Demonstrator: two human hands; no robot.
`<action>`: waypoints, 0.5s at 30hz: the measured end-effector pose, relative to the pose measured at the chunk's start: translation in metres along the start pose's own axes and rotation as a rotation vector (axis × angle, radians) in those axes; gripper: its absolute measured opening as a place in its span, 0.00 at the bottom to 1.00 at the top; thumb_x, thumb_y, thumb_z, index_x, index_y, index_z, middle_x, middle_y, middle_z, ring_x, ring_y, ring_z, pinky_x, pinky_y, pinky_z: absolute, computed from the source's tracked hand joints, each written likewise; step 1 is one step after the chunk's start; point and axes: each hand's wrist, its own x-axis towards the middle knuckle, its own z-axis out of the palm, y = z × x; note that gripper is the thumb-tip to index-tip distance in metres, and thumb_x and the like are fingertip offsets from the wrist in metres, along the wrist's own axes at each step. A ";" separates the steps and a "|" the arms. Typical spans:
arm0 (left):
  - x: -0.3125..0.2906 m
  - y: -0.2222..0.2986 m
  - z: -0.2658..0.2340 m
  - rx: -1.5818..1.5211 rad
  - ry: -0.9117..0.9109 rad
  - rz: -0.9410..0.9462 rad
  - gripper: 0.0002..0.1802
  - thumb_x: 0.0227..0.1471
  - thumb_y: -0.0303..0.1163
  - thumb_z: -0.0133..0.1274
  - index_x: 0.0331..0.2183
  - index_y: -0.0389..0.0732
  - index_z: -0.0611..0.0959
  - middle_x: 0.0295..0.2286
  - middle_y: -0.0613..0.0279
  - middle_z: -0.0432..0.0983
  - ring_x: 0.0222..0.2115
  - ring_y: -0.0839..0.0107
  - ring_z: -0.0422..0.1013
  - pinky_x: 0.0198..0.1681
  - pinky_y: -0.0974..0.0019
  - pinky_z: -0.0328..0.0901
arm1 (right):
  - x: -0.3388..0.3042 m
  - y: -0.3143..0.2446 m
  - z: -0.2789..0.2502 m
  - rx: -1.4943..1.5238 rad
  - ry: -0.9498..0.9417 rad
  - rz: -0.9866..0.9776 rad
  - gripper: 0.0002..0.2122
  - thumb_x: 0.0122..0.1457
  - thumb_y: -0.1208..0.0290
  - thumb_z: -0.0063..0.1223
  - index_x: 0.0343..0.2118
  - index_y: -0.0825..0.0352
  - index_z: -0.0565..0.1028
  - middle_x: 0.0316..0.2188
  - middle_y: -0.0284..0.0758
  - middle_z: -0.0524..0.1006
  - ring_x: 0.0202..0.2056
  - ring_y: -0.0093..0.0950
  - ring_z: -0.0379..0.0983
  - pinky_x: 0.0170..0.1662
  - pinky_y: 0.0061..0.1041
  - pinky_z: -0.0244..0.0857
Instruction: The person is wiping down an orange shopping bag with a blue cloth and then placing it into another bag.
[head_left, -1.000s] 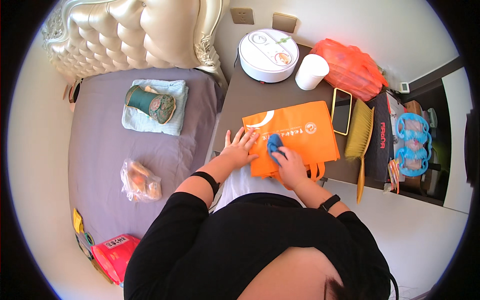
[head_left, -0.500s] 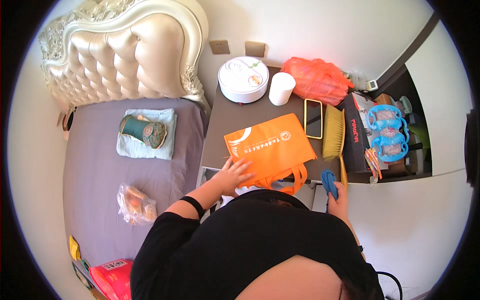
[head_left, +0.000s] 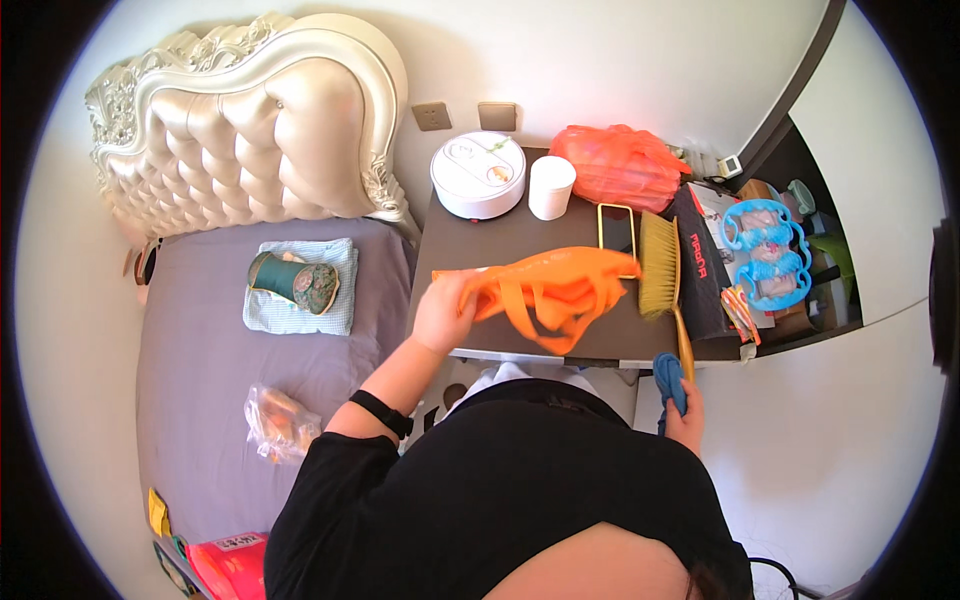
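My left hand (head_left: 445, 312) is closed on the left end of an orange tote bag (head_left: 575, 280), which it holds up over the brown tabletop with the handles hanging toward me. Low on the right, my right hand (head_left: 687, 420) grips a bunched blue cloth (head_left: 668, 378) just off the table's front edge. Close to that cloth is the wooden handle of a yellow-bristled brush (head_left: 658, 270) lying on the table. A yellow-framed phone or small tablet (head_left: 617, 228) lies beside the brush, its lower part hidden behind the bag.
On the brown table (head_left: 450, 250) stand a round white device (head_left: 478, 178), a white cylinder (head_left: 551, 188) and a red plastic bag (head_left: 620, 170). A dark box (head_left: 705, 265) and blue ring-shaped item (head_left: 768, 255) sit at right. The bed (head_left: 200, 380) holds a pillow (head_left: 295, 282) on a folded towel.
The orange tote bag lay flat under my open left hand; now that hand has taken hold of it and lifted it. My right hand still holds the blue cloth, slightly lower in view.
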 end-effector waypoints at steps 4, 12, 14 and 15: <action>0.026 0.008 -0.027 -0.455 0.071 -0.375 0.13 0.53 0.27 0.49 0.43 0.38 0.75 0.35 0.57 0.76 0.37 0.67 0.73 0.41 0.69 0.65 | 0.010 -0.007 0.000 0.078 0.043 0.050 0.18 0.53 0.82 0.47 0.49 0.68 0.66 0.49 0.40 0.67 0.49 0.32 0.65 0.51 0.28 0.59; -0.003 -0.070 -0.004 -1.037 0.047 -1.032 0.15 0.57 0.35 0.45 0.43 0.38 0.76 0.32 0.64 0.76 0.30 0.76 0.71 0.29 0.73 0.65 | 0.022 -0.058 0.055 0.128 0.087 0.127 0.17 0.56 0.80 0.47 0.50 0.68 0.65 0.46 0.39 0.69 0.44 0.27 0.67 0.48 0.25 0.61; -0.019 -0.088 0.014 -1.130 0.010 -1.092 0.18 0.58 0.36 0.44 0.46 0.38 0.74 0.31 0.65 0.76 0.28 0.76 0.71 0.25 0.71 0.65 | 0.031 -0.073 0.081 0.117 -0.031 0.065 0.17 0.54 0.78 0.50 0.48 0.69 0.66 0.44 0.40 0.70 0.44 0.30 0.68 0.48 0.27 0.62; -0.035 -0.117 0.033 -1.068 0.142 -1.268 0.18 0.59 0.39 0.42 0.48 0.43 0.73 0.37 0.65 0.76 0.33 0.75 0.73 0.34 0.70 0.68 | 0.038 -0.073 0.099 0.096 -0.097 0.071 0.18 0.53 0.78 0.51 0.47 0.69 0.66 0.44 0.41 0.71 0.44 0.32 0.69 0.48 0.29 0.62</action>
